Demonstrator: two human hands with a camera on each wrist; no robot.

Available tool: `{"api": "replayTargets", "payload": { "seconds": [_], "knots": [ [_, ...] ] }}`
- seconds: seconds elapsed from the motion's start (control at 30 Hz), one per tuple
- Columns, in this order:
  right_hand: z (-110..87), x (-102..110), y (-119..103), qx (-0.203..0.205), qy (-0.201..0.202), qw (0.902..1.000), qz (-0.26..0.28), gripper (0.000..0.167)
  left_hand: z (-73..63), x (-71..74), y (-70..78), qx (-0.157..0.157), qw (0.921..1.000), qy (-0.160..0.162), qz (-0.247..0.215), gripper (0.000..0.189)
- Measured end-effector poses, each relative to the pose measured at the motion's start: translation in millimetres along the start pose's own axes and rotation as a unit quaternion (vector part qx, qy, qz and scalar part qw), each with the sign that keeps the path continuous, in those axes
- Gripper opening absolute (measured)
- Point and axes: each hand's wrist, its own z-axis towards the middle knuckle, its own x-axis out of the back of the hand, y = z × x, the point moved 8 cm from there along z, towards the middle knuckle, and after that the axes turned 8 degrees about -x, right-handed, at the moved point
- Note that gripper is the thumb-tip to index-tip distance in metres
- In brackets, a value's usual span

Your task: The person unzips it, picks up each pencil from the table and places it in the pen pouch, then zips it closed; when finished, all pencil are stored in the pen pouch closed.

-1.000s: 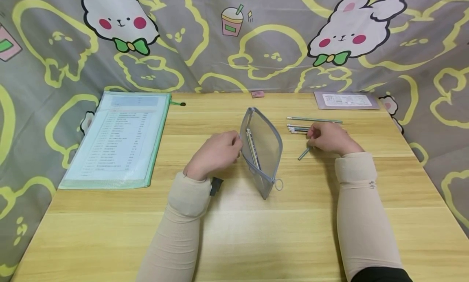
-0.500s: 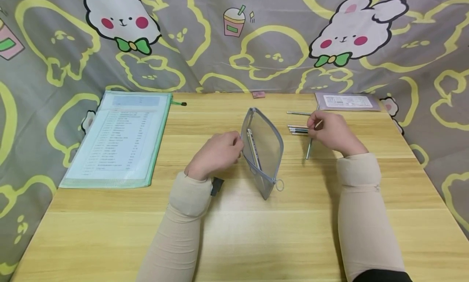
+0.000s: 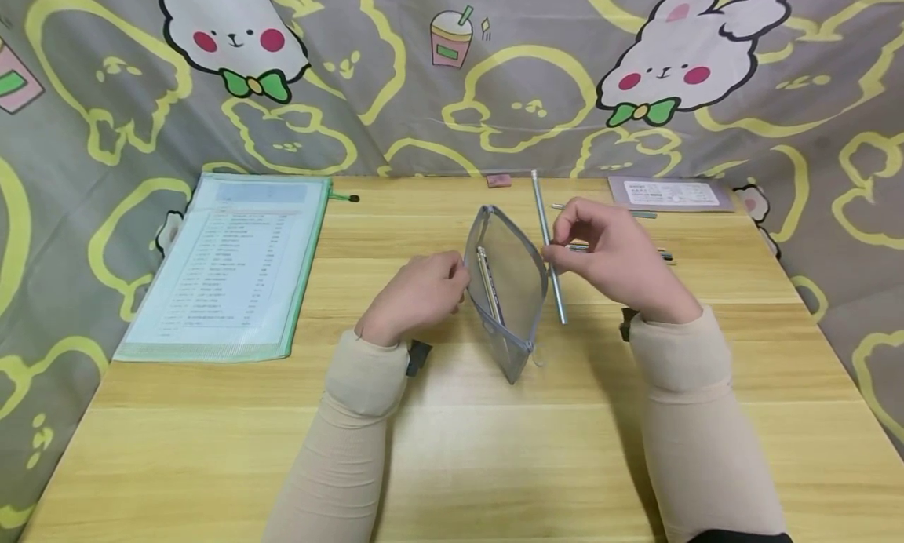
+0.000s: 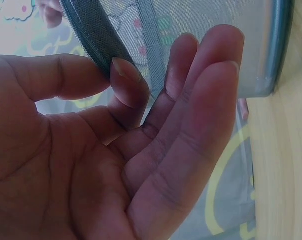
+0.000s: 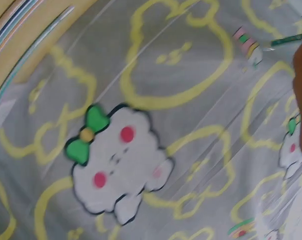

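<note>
My left hand (image 3: 417, 296) pinches the left rim of a grey mesh zip pouch (image 3: 521, 264) between thumb and index finger; the other fingers extend past the rim in the left wrist view. The pouch stands with its mouth spread wide, and a few pencils (image 3: 489, 280) lean inside. In my right hand (image 3: 614, 253) a bluish-green pencil (image 3: 538, 202) is pinched, tilted nearly upright just beside the pouch's right rim. Only part of this pencil (image 5: 293, 39) and the hand's edge show in the right wrist view.
Behind the right hand lie several pencils (image 3: 666, 255) and a single pencil (image 3: 644, 214). A flat mauve packet (image 3: 617, 194) is at the back right, a pink eraser (image 3: 498, 180) at the back edge. A green-edged document folder (image 3: 229, 284) lies on the left.
My right hand has lifted the pencil from the table near the others and carried it left to the pouch, turning it more upright. The left hand and pouch stay put.
</note>
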Motion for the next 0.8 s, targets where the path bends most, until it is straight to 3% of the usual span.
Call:
{"api": "replayTargets", "payload": {
  "seconds": [0.23, 0.8],
  "knots": [
    [-2.2, -26.0, -10.3, 0.007, -0.038, 0.9969, -0.069, 0.019, 1.1, 2.1, 2.7, -0.004, 1.0000, 0.005, 0.002, 0.034],
    [3.9, -47.3, -7.7, 0.023, -0.070, 0.9940, -0.081, 0.019, 0.7, 2.2, 1.9, -0.008, 0.9999, 0.005, 0.011, 0.031]
  ]
}}
